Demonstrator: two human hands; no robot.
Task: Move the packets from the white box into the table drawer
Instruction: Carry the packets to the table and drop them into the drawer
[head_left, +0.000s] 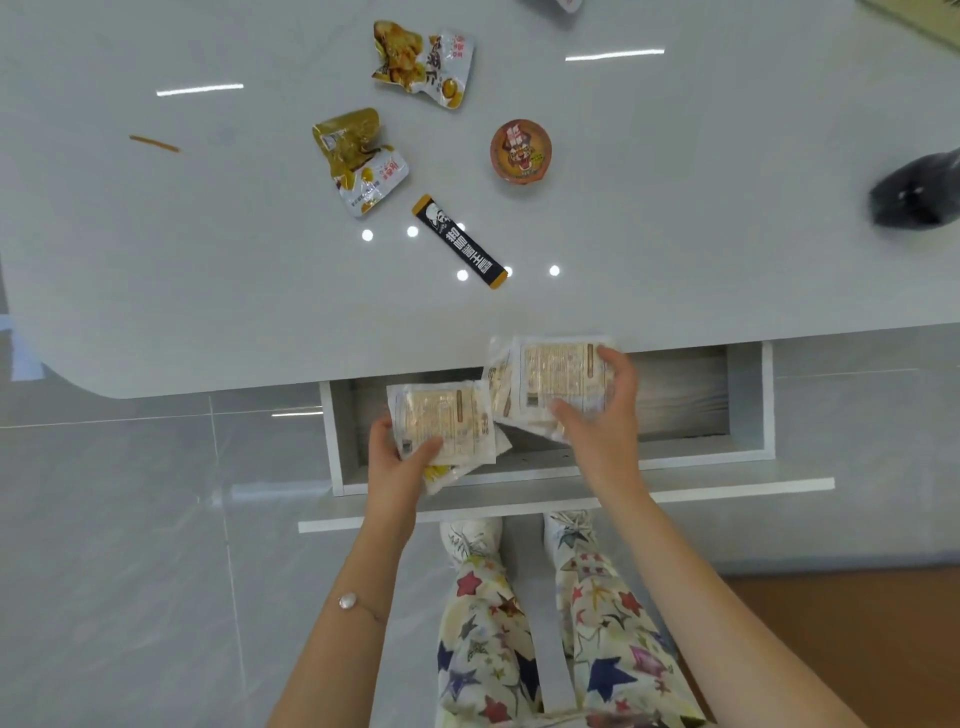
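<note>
Pale, crinkly plastic fills both my hands: my left hand is pinching a small stack of packets, thumb on top and fingers underneath, and my right hand is closed around a second bundle of packets, thumb on the near edge and fingertips curled over the far side. Both bundles hang above the open drawer, which is pulled out from under the bench; neither has touched its floor yet. I cannot see the white box from here.

To do this well, I judge I should lower each stack flat onto the drawer bottom rather than drop it, left stack to the left side, right stack to the empty space beside it, and let go only once the lowest packet rests, so the slippery pouches do not fan out.

Each packet is nearly square, printed back facing up. The left stack's longer side runs roughly away from me, tilted slightly clockwise; the right one sits much the same, its far edge over the bench lip.
</note>
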